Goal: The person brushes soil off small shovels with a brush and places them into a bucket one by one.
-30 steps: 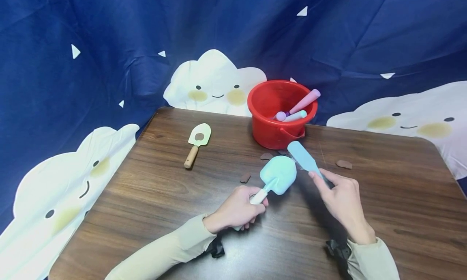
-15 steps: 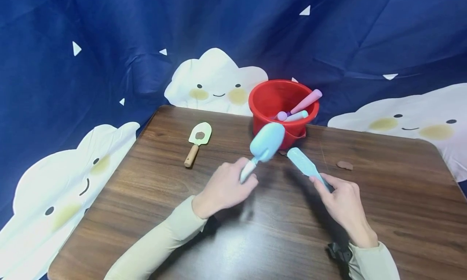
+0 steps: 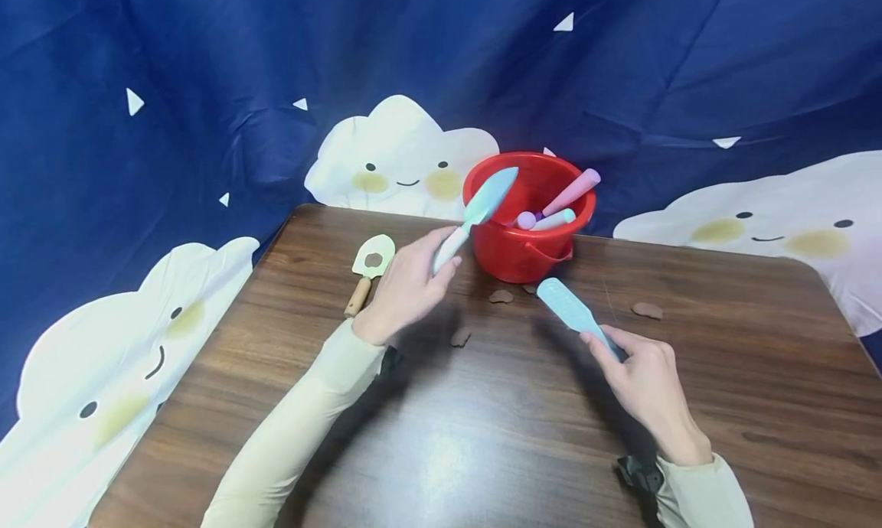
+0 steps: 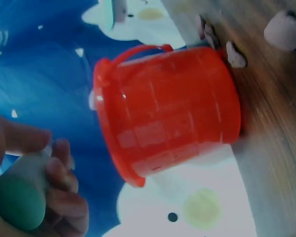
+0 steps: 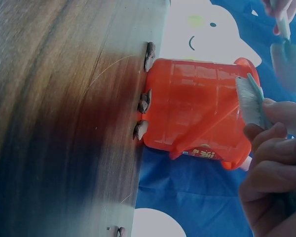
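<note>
My left hand (image 3: 406,283) grips a pale blue trowel (image 3: 491,196) by its white handle. The blade is raised and turned on edge at the left rim of the red bucket (image 3: 513,254); whether it touches the rim I cannot tell. In the left wrist view the handle's green end (image 4: 19,201) shows in the palm. My right hand (image 3: 651,379) pinches a light blue brush (image 3: 568,306) above the table, in front of the bucket. Its white bristles (image 5: 249,101) show in the right wrist view. Brown pieces lie near the bucket, one (image 3: 501,296) just before it.
Pink (image 3: 573,191), purple and white-teal handles stick up inside the bucket. A light green trowel (image 3: 360,294) with a wooden handle lies at the left. More brown pieces lie on the table (image 3: 441,451), one (image 3: 648,311) to the right. A blue cloud-patterned cloth hangs behind.
My left hand has lifted the trowel from the table in front of the bucket, up and left to its rim, and turned the blade on edge. The right hand with the brush has barely moved.
</note>
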A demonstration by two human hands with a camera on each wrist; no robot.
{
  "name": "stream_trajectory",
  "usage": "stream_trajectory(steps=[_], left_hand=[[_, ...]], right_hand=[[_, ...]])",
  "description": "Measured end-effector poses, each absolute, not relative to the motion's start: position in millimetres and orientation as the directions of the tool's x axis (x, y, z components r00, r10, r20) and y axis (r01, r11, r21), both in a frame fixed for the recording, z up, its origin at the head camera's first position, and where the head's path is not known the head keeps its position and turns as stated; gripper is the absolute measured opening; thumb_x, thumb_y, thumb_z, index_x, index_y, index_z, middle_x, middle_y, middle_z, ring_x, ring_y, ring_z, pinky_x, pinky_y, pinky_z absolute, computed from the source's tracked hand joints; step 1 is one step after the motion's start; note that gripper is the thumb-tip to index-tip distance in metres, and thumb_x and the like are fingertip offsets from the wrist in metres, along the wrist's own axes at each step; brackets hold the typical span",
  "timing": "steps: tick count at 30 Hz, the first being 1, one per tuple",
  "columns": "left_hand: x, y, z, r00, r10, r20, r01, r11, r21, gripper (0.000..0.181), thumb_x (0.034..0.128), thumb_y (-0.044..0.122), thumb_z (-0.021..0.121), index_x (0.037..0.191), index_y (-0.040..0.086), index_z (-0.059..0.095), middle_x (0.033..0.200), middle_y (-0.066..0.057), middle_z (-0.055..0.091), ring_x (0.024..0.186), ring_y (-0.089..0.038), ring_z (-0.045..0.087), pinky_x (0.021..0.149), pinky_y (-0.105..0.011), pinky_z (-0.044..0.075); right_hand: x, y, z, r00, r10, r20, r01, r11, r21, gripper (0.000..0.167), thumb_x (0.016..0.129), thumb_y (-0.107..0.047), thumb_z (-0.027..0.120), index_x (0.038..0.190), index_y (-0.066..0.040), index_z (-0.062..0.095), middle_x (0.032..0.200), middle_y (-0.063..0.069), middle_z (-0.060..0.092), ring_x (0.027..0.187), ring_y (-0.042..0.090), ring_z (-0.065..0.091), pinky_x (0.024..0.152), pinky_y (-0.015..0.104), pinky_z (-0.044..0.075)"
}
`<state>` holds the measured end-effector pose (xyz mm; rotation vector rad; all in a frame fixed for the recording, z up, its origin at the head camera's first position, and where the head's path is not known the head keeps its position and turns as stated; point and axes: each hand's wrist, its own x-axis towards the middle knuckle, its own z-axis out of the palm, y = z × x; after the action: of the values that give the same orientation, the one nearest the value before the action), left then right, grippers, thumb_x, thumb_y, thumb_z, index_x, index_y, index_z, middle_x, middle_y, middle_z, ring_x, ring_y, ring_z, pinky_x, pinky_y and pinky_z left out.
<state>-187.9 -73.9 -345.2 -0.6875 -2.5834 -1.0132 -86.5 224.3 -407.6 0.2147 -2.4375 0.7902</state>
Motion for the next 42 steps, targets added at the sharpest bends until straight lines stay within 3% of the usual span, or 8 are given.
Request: stream_trajectory(steps=[7,13,17,27,32,42], left_hand=[[-221.7,-57.8,-342.7,-0.881,0.218,0.421,0.435,0.723,0.537,0.034,0.0881,0.022,0.064,0.12,0.014,0.06,0.093,-0.004,0.068,0.074,-0.021,0.058,0.063,-0.036,0.05],[-237.6,-42.8,-349.6,-0.891,0.257,0.375,0.43,0.742,0.514,0.037,0.0856,0.022,0.059,0.121,0.011,0.061,0.098,-0.004,0.065,0.08,-0.018,0.059,0.074,-0.034,0.054],[-240.6,-36.5,-349.7,-0.882,0.263,0.391,0.445,0.736,0.511,0.037,0.0872,0.018,0.059,0.122,0.008,0.06,0.101,-0.007,0.065,0.084,-0.02,0.06,0.078,-0.035,0.055],[-247.6,-29.8,-339.6,-0.914,0.134,0.383,0.358,0.709,0.608,0.035,0.085,0.017,0.069,0.117,0.007,0.063,0.111,-0.01,0.06,0.1,-0.021,0.056,0.089,-0.034,0.053],[-248.8,-25.0,-338.2,-0.898,0.09,0.431,0.376,0.667,0.644,0.033,0.084,0.017,0.071,0.114,0.005,0.064,0.111,-0.01,0.066,0.102,-0.023,0.059,0.095,-0.036,0.05],[-248.2,-19.7,-342.7,-0.882,0.09,0.462,0.417,0.602,0.68,0.031,0.0857,0.013,0.061,0.115,0.005,0.055,0.115,-0.012,0.055,0.105,-0.022,0.052,0.092,-0.034,0.05]], right_hand=[[-89.5,224.4,-410.6,-0.836,0.023,0.548,-0.299,0.819,-0.491,0.027,0.076,-0.013,0.079,0.096,0.005,0.074,0.081,0.019,0.073,0.054,0.012,0.046,0.053,0.012,0.038],[-89.7,223.6,-409.9,-0.838,0.024,0.545,-0.297,0.818,-0.493,0.027,0.077,-0.013,0.078,0.096,0.005,0.073,0.083,0.02,0.073,0.055,0.012,0.046,0.053,0.011,0.037],[-89.7,223.4,-409.6,-0.837,0.019,0.546,-0.301,0.819,-0.489,0.027,0.077,-0.013,0.078,0.096,0.005,0.073,0.083,0.019,0.073,0.055,0.013,0.047,0.054,0.012,0.037],[-89.9,221.0,-411.3,-0.835,0.023,0.549,-0.302,0.816,-0.494,0.026,0.076,-0.013,0.079,0.096,0.004,0.074,0.084,0.017,0.074,0.061,0.015,0.058,0.058,0.011,0.042],[-89.1,221.5,-411.6,-0.831,0.025,0.555,-0.303,0.817,-0.491,0.027,0.076,-0.013,0.079,0.096,0.004,0.074,0.085,0.018,0.074,0.063,0.018,0.06,0.06,0.012,0.043],[-88.2,223.7,-409.5,-0.838,0.019,0.545,-0.296,0.823,-0.484,0.028,0.076,-0.013,0.079,0.097,0.005,0.073,0.089,0.019,0.074,0.07,0.024,0.067,0.064,0.007,0.042]])
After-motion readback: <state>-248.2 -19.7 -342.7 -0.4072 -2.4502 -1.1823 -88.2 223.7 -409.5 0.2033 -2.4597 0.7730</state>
